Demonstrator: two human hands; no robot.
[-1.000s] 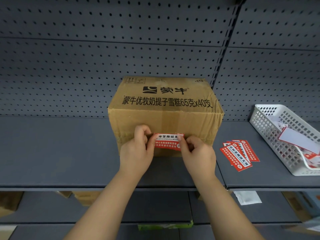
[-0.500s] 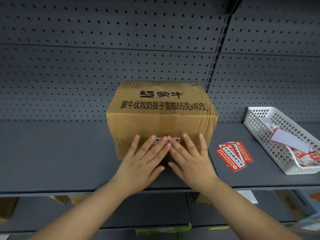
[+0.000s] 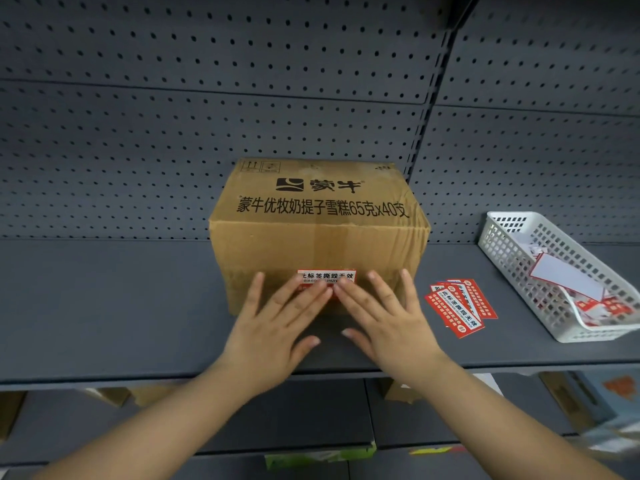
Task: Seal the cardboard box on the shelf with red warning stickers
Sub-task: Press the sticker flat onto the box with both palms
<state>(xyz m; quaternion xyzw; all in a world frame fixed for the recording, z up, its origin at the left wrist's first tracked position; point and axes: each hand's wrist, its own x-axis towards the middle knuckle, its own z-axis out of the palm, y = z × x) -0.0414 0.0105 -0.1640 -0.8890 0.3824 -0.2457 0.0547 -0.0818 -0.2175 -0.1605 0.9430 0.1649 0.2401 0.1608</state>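
A brown cardboard box (image 3: 318, 216) with black print stands in the middle of the grey shelf (image 3: 104, 306). A red warning sticker (image 3: 327, 277) sits low on its front face, over the centre seam. My left hand (image 3: 277, 323) and my right hand (image 3: 381, 320) lie flat against the front of the box with fingers spread. Their fingertips meet on the lower part of the sticker and hide it. Neither hand holds anything.
A fanned pile of loose red stickers (image 3: 459, 308) lies on the shelf right of the box. A white plastic basket (image 3: 512, 244) with paper scraps stands at the far right. Grey pegboard (image 3: 173, 133) backs the shelf. Lower shelves show cardboard below.
One second ago both hands pinched the sticker by its ends against the box. They then opened flat over it, and the fingers have since slid down so its top line shows.
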